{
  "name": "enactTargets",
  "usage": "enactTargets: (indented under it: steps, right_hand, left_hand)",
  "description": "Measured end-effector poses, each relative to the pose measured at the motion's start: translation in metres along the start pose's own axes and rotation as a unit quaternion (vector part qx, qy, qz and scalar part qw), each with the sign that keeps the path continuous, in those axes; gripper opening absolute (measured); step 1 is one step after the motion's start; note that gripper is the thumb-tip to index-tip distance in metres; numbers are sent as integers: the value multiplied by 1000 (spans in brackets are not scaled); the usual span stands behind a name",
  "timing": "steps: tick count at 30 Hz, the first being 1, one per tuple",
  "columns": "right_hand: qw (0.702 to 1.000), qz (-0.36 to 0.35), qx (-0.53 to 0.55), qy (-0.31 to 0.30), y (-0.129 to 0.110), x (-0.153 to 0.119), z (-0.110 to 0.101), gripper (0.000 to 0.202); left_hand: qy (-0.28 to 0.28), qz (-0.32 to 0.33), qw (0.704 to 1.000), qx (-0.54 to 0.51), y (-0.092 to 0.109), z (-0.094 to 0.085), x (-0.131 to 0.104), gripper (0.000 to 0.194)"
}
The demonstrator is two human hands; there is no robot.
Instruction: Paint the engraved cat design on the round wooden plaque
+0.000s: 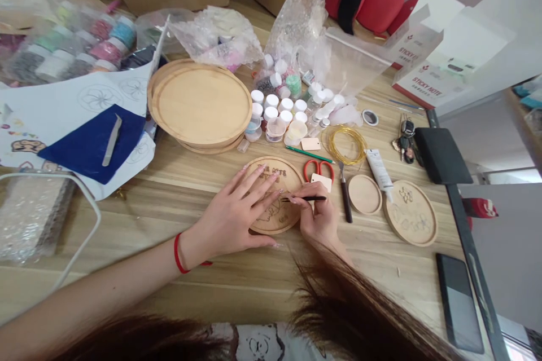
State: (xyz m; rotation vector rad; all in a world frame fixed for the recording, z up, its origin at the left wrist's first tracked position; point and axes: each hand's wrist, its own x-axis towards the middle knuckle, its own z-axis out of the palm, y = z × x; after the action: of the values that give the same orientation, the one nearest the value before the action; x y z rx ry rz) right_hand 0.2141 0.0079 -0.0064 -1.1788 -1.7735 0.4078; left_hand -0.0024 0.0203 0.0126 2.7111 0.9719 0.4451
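A small round wooden plaque (pixel 283 176) with engraved letters and a drawn figure lies flat on the table in front of me. My left hand (pixel 239 214) rests flat on its left half, fingers spread, pinning it down. My right hand (pixel 319 219) grips a thin black tool (pixel 311 198), held level, its tip on the plaque's right part. A red cord circles my left wrist. My hair hangs into the lower frame.
Red-handled scissors (pixel 318 168), a gold wire coil (pixel 347 144), a glue tube (pixel 379 169), two smaller wooden discs (pixel 410 213), several white-lidded jars (pixel 277 108) and stacked wooden trays (pixel 199 102) surround the plaque. Phone (pixel 459 302) lower right; blue cloth with tweezers (pixel 110 141) left.
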Motion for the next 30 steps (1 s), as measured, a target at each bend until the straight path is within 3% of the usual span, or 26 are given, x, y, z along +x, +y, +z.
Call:
enactTargets:
  steps: [6,13,16,22,30]
  right_hand:
    - [1000,19,-16,-10,-3,-1,3,14]
    - [996,-59,-46,-46,-6,5,3,16]
    - [996,-59,-46,-54,-7,6,2,14]
    - [997,31,58,42,1,2,-6,14]
    - [970,162,77,163,5,-2,-10,8]
  left_hand:
    - [6,0,1000,-5,0,0,0,87]
    - [-3,-3,1000,-5,0,1,0,83]
    - [1,-3,1000,-12,0,2,0,82]
    - [31,12,999,-32,-3,3,0,81]
    - [59,8,997,-41,-2,3,0,74]
